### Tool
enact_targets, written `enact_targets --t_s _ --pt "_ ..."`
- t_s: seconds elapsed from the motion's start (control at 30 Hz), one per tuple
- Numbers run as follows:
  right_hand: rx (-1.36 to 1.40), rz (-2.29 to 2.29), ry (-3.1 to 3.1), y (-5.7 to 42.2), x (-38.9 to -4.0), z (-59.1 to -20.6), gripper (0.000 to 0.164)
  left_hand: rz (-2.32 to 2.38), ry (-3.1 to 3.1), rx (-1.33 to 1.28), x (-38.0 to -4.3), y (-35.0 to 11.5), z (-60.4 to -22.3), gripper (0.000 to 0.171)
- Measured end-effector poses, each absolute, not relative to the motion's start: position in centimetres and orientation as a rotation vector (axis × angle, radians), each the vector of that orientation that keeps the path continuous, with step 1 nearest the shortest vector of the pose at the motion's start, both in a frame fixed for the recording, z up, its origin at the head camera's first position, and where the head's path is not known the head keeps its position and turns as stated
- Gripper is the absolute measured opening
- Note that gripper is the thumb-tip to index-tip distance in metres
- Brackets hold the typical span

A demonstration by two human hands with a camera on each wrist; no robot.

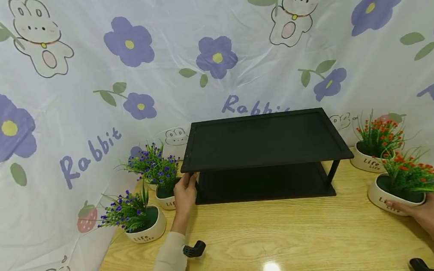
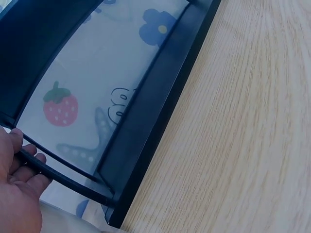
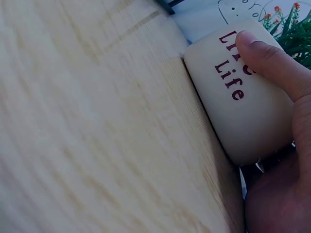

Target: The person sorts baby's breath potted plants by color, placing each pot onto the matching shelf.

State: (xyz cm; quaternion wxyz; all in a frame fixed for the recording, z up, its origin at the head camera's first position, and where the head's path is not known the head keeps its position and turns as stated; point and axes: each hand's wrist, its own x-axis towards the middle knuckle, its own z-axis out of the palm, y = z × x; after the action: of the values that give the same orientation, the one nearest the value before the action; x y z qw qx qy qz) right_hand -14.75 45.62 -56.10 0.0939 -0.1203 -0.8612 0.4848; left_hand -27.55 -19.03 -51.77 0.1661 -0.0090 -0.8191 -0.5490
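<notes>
A black two-tier shelf stands on the wooden table against the back cloth. My left hand grips its front left post, the fingers curled round the thin bar just under the top board. At the right, my right hand holds a white oval pot of red flowers, with "Life" lettering on its side. The thumb lies across the lettering and the other fingers are hidden behind the pot. In the right wrist view, the pot's base is right at the tabletop.
Behind the held pot is another red-flowered pot. Left of the shelf are a purple-flowered pot in front and two more close together, the nearer pot beside my left hand. A rabbit-print cloth hangs behind the table.
</notes>
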Motion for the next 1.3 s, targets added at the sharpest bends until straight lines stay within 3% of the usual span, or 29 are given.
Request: enact_targets --t_s 0.57,0.93,1.3 --pt "-0.582 1.286 -2.718 45.9 -15.3 -54.3 0.115 -1.557 -2.336 -0.075 -27.9 -19.4 -51.7 0.031" --pt "-0.392 1.194 -2.615 45.7 -14.6 -53.0 0.1 -1.567 -2.342 -0.089 -28.0 -19.8 -52.0 0.033" --pt "-0.2 1.216 -2.543 45.4 -15.7 -49.0 0.097 -1.594 -2.347 -0.083 -27.7 -19.7 -51.9 0.034"
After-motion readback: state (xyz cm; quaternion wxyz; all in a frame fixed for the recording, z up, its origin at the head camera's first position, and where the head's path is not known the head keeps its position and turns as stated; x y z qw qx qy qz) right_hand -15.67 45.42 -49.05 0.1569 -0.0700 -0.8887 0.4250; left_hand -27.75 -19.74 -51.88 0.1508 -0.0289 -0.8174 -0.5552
